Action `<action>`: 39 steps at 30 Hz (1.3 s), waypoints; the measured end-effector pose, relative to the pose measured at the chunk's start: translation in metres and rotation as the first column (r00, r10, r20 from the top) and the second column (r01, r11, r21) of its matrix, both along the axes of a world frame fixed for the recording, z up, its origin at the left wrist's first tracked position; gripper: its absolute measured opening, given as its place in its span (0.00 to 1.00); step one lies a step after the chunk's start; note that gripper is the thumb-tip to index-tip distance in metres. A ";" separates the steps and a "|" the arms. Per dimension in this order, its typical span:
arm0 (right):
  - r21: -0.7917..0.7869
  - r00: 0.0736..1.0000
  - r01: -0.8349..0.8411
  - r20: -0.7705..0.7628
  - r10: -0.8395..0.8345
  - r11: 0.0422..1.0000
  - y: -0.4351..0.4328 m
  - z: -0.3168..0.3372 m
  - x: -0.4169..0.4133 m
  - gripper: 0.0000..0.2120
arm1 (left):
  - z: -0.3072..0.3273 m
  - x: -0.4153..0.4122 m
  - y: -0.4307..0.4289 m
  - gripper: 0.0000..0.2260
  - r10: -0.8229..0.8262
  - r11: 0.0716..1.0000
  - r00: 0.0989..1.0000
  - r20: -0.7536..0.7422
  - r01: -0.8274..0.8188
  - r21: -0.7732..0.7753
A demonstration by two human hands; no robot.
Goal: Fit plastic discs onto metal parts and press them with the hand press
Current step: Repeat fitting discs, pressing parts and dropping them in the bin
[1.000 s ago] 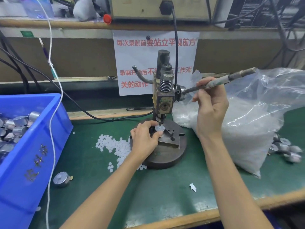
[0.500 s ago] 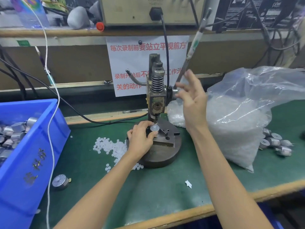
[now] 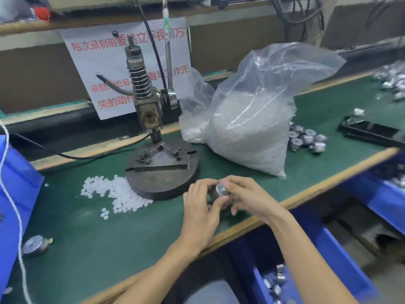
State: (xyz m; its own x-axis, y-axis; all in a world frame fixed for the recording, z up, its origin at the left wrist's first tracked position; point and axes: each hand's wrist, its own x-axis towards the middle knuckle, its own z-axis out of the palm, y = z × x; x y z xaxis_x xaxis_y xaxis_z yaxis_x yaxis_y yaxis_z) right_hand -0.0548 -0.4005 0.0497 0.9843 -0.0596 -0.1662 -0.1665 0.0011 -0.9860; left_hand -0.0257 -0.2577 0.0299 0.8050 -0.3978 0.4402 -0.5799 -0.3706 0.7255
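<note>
A round metal part (image 3: pixel 219 191) with a white disc on its face sits between both hands, in front of the hand press (image 3: pixel 153 150) near the table's front edge. My left hand (image 3: pixel 202 207) pinches the part between thumb and fingers. My right hand (image 3: pixel 247 197) has its fingers curled around the part's right side. The press lever (image 3: pixel 168 51) stands upright and the round base under the ram is bare. Loose white plastic discs (image 3: pixel 116 193) lie heaped left of the base.
A large clear bag of white discs (image 3: pixel 247 119) stands right of the press, with several metal parts (image 3: pixel 305 139) behind it. A blue bin (image 3: pixel 15 194) is at the left, a lone metal part (image 3: pixel 35 245) near it. Blue bins (image 3: pixel 328 249) sit below the table edge.
My right hand let go of the lever, which swung up. My left hand lifted the part off the press base, and both hands now hold it near the table's front edge.
</note>
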 end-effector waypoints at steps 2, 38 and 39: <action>0.023 0.997 0.065 -0.038 -0.064 0.998 -0.011 -0.005 -0.021 0.09 | -0.001 -0.014 -0.013 0.11 -0.063 0.997 0.998 -0.015 0.064 0.033; -0.452 0.380 0.817 -0.047 -0.924 0.359 -0.106 -0.196 -0.131 0.13 | -0.014 -0.058 -0.053 0.07 -0.413 0.862 0.908 -0.075 0.416 0.288; -0.383 0.337 0.875 0.044 -0.941 0.295 -0.106 -0.177 -0.124 0.14 | -0.010 -0.056 -0.051 0.07 -0.410 0.864 0.910 -0.066 0.411 0.290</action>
